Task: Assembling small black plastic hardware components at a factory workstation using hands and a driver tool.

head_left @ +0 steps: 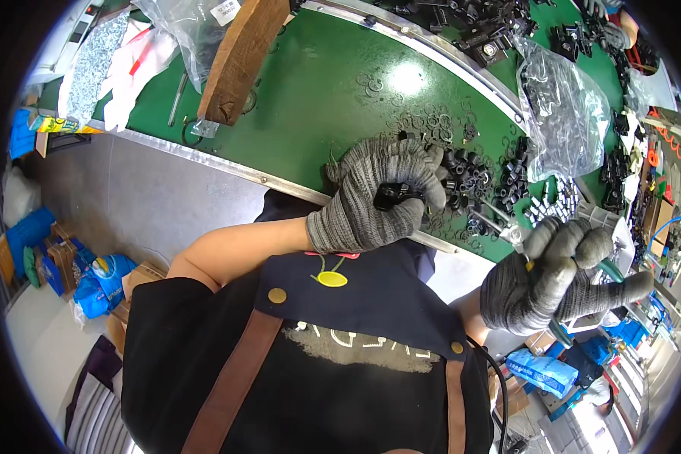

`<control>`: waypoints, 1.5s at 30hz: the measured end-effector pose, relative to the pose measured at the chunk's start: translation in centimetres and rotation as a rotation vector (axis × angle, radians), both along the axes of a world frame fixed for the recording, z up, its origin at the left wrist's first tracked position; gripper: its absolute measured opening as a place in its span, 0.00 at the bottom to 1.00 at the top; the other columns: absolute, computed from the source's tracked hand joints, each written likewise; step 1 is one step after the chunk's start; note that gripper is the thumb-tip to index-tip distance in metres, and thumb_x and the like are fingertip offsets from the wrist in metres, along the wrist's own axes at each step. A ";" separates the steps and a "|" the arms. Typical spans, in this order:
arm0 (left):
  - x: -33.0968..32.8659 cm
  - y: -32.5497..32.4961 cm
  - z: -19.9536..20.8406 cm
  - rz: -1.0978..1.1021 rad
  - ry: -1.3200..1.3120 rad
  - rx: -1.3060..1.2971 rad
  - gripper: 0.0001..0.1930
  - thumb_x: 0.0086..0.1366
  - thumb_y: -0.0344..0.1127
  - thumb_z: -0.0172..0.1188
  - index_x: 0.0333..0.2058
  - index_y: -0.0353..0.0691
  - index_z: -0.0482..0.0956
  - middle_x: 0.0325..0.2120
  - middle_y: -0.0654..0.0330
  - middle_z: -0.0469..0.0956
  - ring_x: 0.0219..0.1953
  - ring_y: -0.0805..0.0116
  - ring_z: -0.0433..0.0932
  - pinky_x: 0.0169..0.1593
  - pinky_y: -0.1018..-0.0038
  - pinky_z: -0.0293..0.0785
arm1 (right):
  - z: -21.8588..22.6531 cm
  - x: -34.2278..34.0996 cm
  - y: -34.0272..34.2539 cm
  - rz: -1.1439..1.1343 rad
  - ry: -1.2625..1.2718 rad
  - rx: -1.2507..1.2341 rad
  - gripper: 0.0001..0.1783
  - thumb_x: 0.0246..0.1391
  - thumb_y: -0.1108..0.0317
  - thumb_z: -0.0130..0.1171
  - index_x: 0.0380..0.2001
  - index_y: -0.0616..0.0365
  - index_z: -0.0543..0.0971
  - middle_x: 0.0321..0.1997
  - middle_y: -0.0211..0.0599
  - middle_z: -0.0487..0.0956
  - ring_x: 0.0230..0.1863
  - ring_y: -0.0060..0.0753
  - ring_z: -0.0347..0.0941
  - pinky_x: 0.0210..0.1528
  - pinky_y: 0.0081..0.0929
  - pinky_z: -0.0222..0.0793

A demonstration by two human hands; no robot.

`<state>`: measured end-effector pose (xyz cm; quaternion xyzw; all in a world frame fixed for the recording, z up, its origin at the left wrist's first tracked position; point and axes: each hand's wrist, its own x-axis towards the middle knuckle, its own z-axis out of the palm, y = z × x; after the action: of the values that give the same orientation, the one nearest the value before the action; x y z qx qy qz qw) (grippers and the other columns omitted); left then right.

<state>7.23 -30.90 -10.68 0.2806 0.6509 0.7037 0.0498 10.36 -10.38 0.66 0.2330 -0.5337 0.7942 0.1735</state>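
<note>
My left hand, in a grey striped knit glove, is curled around a small black part at the table's near edge. The fingers hide most of that part. To the right, my gloved right hand grips a pair of pliers with green handles. Their thin metal tips point left, toward a heap of short black cylindrical parts on the green table. Many thin dark rings lie scattered just beyond my left hand.
A wooden block stands at the far left, beside plastic film and cloth. A clear plastic bag lies at the right, near shiny metal cylinders. Black assemblies are piled beyond a metal rail. Another person's gloved hand shows at the far right.
</note>
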 end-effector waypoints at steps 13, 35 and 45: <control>0.0 0.8 0.6 0.018 -0.054 0.038 0.24 0.49 0.30 0.72 0.46 0.43 0.75 0.37 0.64 0.77 0.38 0.74 0.76 0.48 0.73 0.74 | -2.2 -0.1 -7.8 -0.201 0.011 -0.128 0.36 0.55 0.64 0.67 0.64 0.40 0.61 0.30 0.28 0.65 0.17 0.13 0.54 0.15 0.11 0.59; -0.9 -2.5 2.9 0.245 0.695 -0.231 0.15 0.55 0.35 0.69 0.40 0.42 0.77 0.36 0.62 0.76 0.39 0.68 0.76 0.46 0.72 0.74 | 0.0 -1.5 -5.1 -0.480 -0.003 -0.101 0.40 0.57 0.78 0.60 0.68 0.48 0.54 0.33 0.33 0.70 0.23 0.19 0.65 0.16 0.13 0.60; -6.4 -15.4 12.4 0.363 -0.551 0.602 0.39 0.62 0.74 0.47 0.49 0.40 0.75 0.35 0.60 0.73 0.34 0.67 0.75 0.39 0.70 0.73 | -4.2 -1.1 -1.9 -0.639 -0.508 0.219 0.40 0.55 0.76 0.60 0.70 0.53 0.58 0.40 0.27 0.73 0.29 0.15 0.62 0.37 0.15 0.64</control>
<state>0.83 -46.30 1.73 -0.0342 0.4184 0.9075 0.0131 9.27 -12.27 -3.58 -0.1304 -0.6861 0.6712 0.2485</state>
